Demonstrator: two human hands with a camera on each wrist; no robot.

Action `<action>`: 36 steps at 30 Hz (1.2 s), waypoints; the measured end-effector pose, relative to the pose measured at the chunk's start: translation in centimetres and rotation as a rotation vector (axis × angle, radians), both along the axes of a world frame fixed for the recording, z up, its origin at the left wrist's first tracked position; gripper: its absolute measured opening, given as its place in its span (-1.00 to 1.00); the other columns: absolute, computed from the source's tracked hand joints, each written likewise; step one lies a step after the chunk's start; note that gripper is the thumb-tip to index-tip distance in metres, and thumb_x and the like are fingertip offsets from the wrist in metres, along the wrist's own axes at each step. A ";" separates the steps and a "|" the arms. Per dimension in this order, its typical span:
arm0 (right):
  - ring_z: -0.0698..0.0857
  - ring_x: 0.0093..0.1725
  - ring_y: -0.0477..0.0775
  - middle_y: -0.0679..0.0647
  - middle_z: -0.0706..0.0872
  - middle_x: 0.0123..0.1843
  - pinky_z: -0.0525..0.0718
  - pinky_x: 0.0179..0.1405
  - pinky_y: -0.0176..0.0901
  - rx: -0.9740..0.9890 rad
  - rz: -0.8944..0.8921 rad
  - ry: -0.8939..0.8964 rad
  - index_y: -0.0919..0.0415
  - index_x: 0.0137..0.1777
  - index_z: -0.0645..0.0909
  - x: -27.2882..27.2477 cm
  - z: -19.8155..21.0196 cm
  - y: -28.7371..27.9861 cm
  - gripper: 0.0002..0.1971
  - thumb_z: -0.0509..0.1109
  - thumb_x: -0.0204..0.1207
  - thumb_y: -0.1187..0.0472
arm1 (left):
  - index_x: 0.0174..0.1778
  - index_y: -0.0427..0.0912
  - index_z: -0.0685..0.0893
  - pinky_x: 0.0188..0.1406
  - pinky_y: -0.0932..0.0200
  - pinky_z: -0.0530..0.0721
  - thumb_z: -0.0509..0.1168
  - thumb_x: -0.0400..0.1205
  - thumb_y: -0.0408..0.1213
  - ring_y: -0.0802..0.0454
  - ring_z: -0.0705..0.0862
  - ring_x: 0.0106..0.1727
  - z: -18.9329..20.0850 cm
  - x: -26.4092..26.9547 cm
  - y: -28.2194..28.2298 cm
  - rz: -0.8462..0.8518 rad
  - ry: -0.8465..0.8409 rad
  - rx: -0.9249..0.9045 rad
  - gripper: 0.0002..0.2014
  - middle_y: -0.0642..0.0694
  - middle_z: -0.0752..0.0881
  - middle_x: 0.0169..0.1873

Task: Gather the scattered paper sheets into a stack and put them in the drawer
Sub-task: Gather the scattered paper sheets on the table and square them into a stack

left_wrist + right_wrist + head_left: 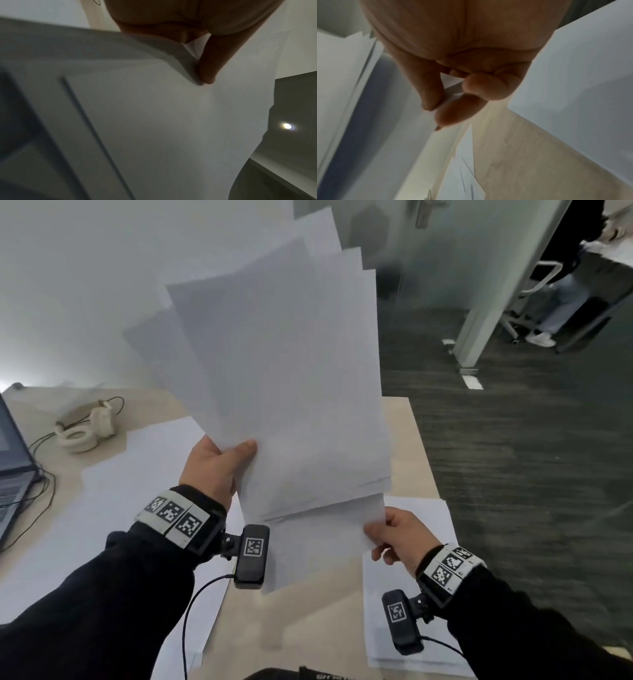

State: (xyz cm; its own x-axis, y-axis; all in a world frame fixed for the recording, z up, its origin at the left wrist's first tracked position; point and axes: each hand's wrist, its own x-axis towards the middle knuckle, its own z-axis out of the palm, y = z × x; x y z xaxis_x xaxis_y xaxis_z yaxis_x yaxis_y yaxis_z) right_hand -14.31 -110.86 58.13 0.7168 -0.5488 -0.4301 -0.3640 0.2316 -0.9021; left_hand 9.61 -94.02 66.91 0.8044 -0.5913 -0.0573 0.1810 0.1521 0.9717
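Observation:
A fanned bundle of white paper sheets (284,378) stands upright above the desk, pinched at its lower left by my left hand (219,467), thumb on the front. In the left wrist view the thumb (207,67) presses on the bundle (154,121). My right hand (394,535) pinches the corner of a single sheet (322,539) just below the bundle; in the right wrist view its fingers (453,97) clamp that corner. More sheets lie flat on the wooden desk (411,440): one at the left (137,474), one at the right (411,628). No drawer is in view.
Cream headphones (85,429) with a cable and a laptop (13,460) sit at the desk's left. Dark carpet (513,474) lies right of the desk, with a glass partition and a seated person (561,302) at the far right.

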 end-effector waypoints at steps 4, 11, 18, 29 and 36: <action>0.51 -0.56 0.05 0.17 0.69 -0.33 0.32 -0.64 -0.28 0.057 -0.065 -0.086 0.18 -0.04 0.75 0.4 0.1 -0.8 -0.90 0.43 0.54 0.36 | 0.20 -0.22 0.72 -0.04 0.01 0.77 0.49 0.43 -0.38 -0.15 0.83 0.03 -0.7 -0.1 0.6 -0.020 0.030 0.040 -0.61 -0.19 0.84 0.06; 0.45 -0.54 -0.01 0.11 0.61 -0.36 0.30 -0.65 -0.30 0.153 -0.168 -0.063 0.18 0.03 0.73 0.0 -1.6 -1.0 -0.89 0.41 0.58 0.33 | 0.08 -0.20 0.74 -0.02 -0.26 0.78 0.56 0.45 -0.40 -0.31 0.84 -0.08 -6.9 -1.4 1.1 -0.015 0.175 0.347 -0.70 -0.26 0.85 -0.05; 0.75 -0.10 0.12 0.13 0.74 0.10 0.66 -0.33 -0.07 0.197 -0.066 0.068 0.04 0.23 0.65 -0.9 -2.5 -1.3 -0.64 0.33 0.49 0.36 | 0.10 -0.19 0.76 0.06 -0.30 0.77 0.53 0.40 -0.34 -0.29 0.83 -0.04 -6.1 -1.9 1.2 -0.067 0.067 0.395 -0.67 -0.20 0.86 -0.07; 0.39 0.51 -0.07 -0.24 0.32 0.51 0.41 0.45 0.08 0.017 -0.113 -0.162 -0.22 0.66 0.15 3.2 1.0 -1.8 -0.02 0.63 0.29 -0.01 | -0.01 -0.09 0.82 0.05 0.08 0.74 0.45 0.38 -0.22 0.04 0.84 -0.03 -1.5 -1.6 1.8 -0.245 -0.288 0.399 -0.73 -0.01 0.88 -0.10; 0.82 -0.10 -0.01 0.05 0.87 -0.10 0.71 -0.13 -0.24 -0.016 -0.150 -0.353 0.24 0.07 0.67 4.5 3.2 -1.5 -0.71 0.45 0.43 0.57 | 0.03 -0.10 0.82 0.08 0.07 0.71 0.48 0.33 -0.19 0.06 0.84 -0.01 -3.3 -1.1 3.5 -0.211 -0.234 0.415 -0.67 0.00 0.87 -0.07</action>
